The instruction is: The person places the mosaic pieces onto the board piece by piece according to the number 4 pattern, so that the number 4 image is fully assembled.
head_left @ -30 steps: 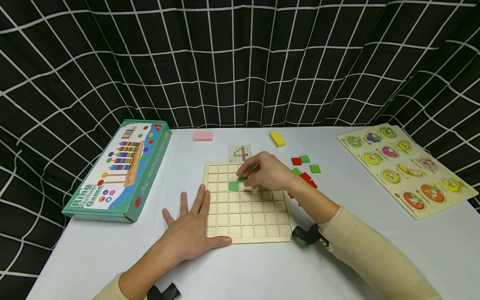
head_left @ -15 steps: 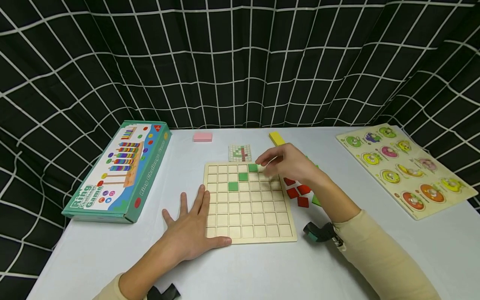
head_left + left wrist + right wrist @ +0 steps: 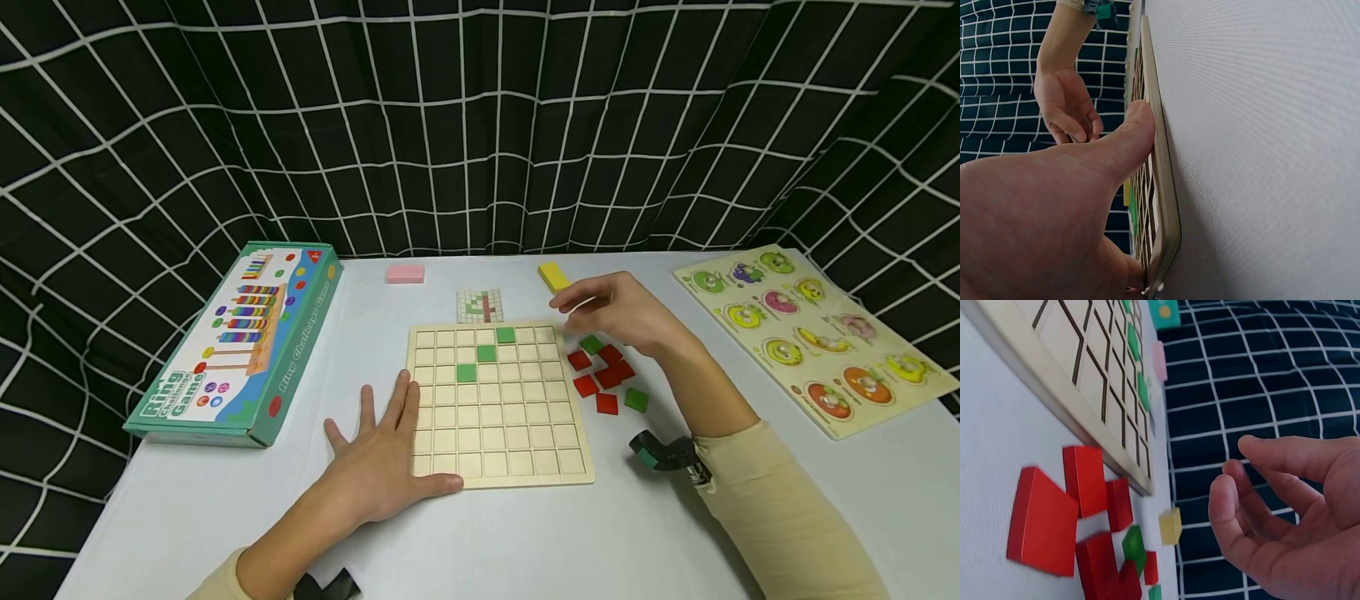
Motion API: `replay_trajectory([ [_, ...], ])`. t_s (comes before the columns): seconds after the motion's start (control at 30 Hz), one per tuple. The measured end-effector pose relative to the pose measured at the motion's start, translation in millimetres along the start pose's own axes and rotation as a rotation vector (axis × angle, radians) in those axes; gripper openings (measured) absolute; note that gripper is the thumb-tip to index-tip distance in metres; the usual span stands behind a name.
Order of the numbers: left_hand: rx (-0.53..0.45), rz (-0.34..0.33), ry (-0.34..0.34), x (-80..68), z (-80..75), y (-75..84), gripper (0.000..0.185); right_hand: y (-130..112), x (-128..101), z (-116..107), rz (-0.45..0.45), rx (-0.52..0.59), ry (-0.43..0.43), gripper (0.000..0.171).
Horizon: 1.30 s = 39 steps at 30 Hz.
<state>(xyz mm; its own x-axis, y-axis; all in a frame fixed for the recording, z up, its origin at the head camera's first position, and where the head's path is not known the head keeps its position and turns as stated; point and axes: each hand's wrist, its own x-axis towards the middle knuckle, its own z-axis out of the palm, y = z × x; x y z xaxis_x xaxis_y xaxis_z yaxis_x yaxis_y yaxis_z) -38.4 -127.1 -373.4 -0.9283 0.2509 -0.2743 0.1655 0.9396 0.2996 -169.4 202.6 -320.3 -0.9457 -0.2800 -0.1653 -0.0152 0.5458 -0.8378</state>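
A wooden grid board (image 3: pixel 491 438) lies on the table, with three green square tiles (image 3: pixel 467 372) in a diagonal row of its cells. My left hand (image 3: pixel 378 467) lies spread at the board's lower left corner, fingertips along the left edge and thumb on the near edge. In the left wrist view that thumb (image 3: pixel 1138 128) presses the rim. My right hand (image 3: pixel 618 312) hovers beyond the board's far right corner, fingers loosely bent. The right wrist view shows nothing between its thumb and fingers. Below it, several red tiles (image 3: pixel 607 404) and some green tiles (image 3: pixel 636 400) lie loose.
A small pattern card (image 3: pixel 480 306) sits behind the board, between a pink block (image 3: pixel 405 274) and a yellow block (image 3: pixel 553 277). On the left is a ring game box (image 3: pixel 232 333); on the right, a fruit puzzle board (image 3: pixel 813 337). Gridded black cloth (image 3: pixel 480 125) hangs behind.
My right hand has moved right and away from me, off the board, uncovering the green tiles on the grid and then the loose tiles beside it. My left hand has stayed in place.
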Motion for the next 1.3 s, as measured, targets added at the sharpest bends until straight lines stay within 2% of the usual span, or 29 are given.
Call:
replay_trajectory([
  [0.8, 0.001, 0.004, 0.0, -0.8, -0.1, -1.6, 0.134, 14.0, -1.7, -11.8, 0.046, -0.013, 0.024, 0.035],
  [1.3, 0.003, 0.008, 0.001, 0.1, 0.0, -0.6, 0.133, 16.5, -2.3, -8.7, 0.041, -0.022, 0.008, 0.032],
])
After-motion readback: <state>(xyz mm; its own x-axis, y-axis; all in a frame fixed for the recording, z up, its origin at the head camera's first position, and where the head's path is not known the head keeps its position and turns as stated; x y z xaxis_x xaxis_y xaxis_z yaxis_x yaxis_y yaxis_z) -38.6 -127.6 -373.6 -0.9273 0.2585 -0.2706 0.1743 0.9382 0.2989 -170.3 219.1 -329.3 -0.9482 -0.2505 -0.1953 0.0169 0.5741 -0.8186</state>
